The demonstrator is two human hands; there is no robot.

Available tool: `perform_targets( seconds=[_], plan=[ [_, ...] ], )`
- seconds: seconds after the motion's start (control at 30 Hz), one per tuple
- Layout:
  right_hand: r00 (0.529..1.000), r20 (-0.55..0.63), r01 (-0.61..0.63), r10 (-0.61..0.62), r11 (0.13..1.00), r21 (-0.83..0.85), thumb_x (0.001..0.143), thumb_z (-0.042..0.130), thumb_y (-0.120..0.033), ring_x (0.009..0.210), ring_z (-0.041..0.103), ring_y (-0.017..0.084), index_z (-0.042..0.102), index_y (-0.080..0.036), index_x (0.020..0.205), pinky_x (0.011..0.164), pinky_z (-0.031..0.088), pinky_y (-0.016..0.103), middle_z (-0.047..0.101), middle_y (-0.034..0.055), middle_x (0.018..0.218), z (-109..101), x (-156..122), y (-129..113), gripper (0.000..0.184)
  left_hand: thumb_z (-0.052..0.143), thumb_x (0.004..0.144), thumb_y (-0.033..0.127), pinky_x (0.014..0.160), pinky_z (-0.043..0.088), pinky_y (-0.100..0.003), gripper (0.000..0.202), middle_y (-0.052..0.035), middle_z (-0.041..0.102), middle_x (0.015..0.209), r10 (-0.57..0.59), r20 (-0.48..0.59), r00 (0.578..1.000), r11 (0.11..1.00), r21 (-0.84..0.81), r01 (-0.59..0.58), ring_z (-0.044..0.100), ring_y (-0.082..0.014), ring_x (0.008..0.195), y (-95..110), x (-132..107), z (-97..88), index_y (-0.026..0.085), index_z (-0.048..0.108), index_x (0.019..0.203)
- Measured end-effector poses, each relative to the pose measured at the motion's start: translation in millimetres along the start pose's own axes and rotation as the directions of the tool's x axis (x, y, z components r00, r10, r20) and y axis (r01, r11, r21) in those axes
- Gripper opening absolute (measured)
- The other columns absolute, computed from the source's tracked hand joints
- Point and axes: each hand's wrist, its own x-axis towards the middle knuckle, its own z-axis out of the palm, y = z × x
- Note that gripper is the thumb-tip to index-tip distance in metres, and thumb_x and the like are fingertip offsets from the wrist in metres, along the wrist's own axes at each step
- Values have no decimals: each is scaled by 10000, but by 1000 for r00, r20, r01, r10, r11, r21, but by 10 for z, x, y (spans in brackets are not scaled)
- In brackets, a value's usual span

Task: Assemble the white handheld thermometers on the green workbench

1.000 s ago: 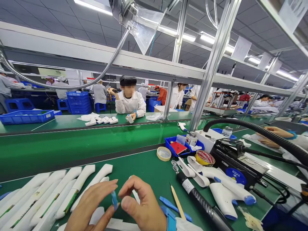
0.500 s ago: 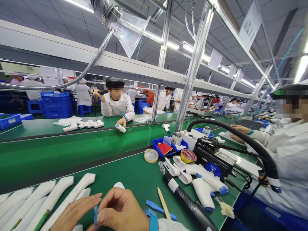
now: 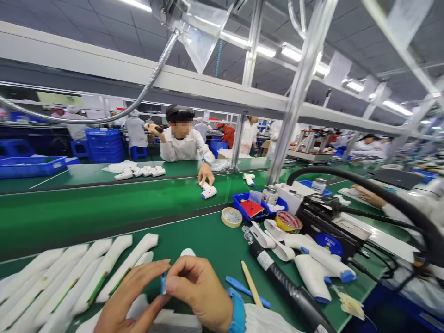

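Note:
In front of me, low in the view, my two hands meet over a small light-blue piece (image 3: 163,283); its exact kind is too small to make out. My right hand (image 3: 201,289), with a blue wristband, is closed in a pinch on the piece. From the other side, the fingertips of my left hand (image 3: 133,296) also grip it. Behind my right hand shows the rounded end of a white part (image 3: 188,252), mostly hidden. Just left of my left hand lie several long white curved casings (image 3: 114,266), some with green along their edges.
Right of my hands lie a pointed wooden stick (image 3: 252,283), a blue pry tool (image 3: 246,291), a black cylindrical tool (image 3: 280,277) and white thermometer-shaped housings (image 3: 312,275). Behind stand a tape roll (image 3: 231,217) and a blue tray (image 3: 243,210). A co-worker (image 3: 185,138) sits across the green belt (image 3: 104,203).
My view has turned left, so everything sits further right. My hands still hold the blue piece together. Across the belt, the co-worker's arm has reached forward, setting a white housing on the belt.

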Motion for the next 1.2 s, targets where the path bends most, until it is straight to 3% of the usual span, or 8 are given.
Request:
perform_targets(
  seconds=[0.17, 0.3, 0.4, 0.53, 0.67, 0.77, 0.9, 1.2],
  plan=[
    [999, -6, 51, -54, 966, -252, 709, 649, -342, 620, 455, 100, 556, -163, 639, 638, 382, 235, 514, -24, 617, -15, -52, -84, 213, 562, 795, 247, 915, 469, -328, 315, -46, 626, 1127, -85, 93, 992, 996, -11, 86, 564, -197, 1064, 106, 5, -44, 277, 558, 1108],
    [987, -28, 134, -155, 918, -374, 779, 574, -331, 642, 455, 114, 535, -176, 664, 639, 387, 243, 505, -16, 651, -38, -63, -87, 197, 583, 782, 301, 981, 403, -418, 438, -84, 521, 1269, -242, 107, 964, 970, -13, 245, 461, -237, 1185, 181, -14, -51, 268, 491, 1209],
    [966, -59, 191, -252, 849, -493, 806, 546, -333, 679, 478, 129, 540, -182, 700, 653, 399, 253, 524, -2, 700, -51, -71, -56, 185, 605, 764, 353, 944, 441, -393, 500, -87, 554, 1227, -387, 141, 911, 912, -91, 401, 521, -229, 1114, 243, -14, -44, 256, 473, 1236],
    [950, -25, 235, -310, 768, -596, 842, 500, -321, 706, 511, 138, 542, -187, 725, 673, 419, 263, 545, 8, 728, -46, -73, -13, 183, 567, 797, 352, 909, 473, -313, 403, -40, 595, 1195, -485, 233, 843, 798, -276, 536, 566, -200, 1056, 319, -13, -12, 268, 538, 1190],
    [923, 27, 300, -385, 671, -678, 856, 481, -287, 711, 519, 142, 538, -193, 740, 674, 425, 273, 563, 14, 734, -37, -66, 25, 160, 522, 828, 342, 944, 450, -303, 377, -28, 581, 1222, -488, 295, 821, 698, -433, 570, 527, -212, 1125, 390, -7, 25, 254, 554, 1193],
    [898, 65, 340, -435, 592, -730, 859, 475, -257, 705, 520, 145, 533, -195, 748, 676, 425, 284, 564, 15, 723, -41, -58, 56, 140, 498, 839, 354, 968, 431, -331, 367, -33, 594, 1203, -530, 282, 800, 650, -471, 597, 523, -220, 1132, 418, 4, 39, 231, 574, 1177],
    [887, 104, 361, -450, 535, -763, 865, 459, -232, 693, 512, 144, 519, -197, 749, 670, 426, 289, 557, 15, 717, -49, -49, 87, 135, 461, 853, 364, 1007, 386, -372, 360, -40, 601, 1190, -556, 264, 788, 645, -460, 609, 503, -226, 1155, 414, 18, 39, 208, 599, 1146],
    [880, 128, 375, -458, 504, -778, 864, 452, -202, 709, 515, 141, 508, -196, 764, 651, 430, 281, 556, 21, 740, -56, -36, 118, 114, 457, 853, 368, 999, 392, -378, 346, -39, 620, 1164, -580, 227, 783, 657, -437, 614, 520, -229, 1130, 382, -1, 68, 212, 619, 1116]
  ],
)
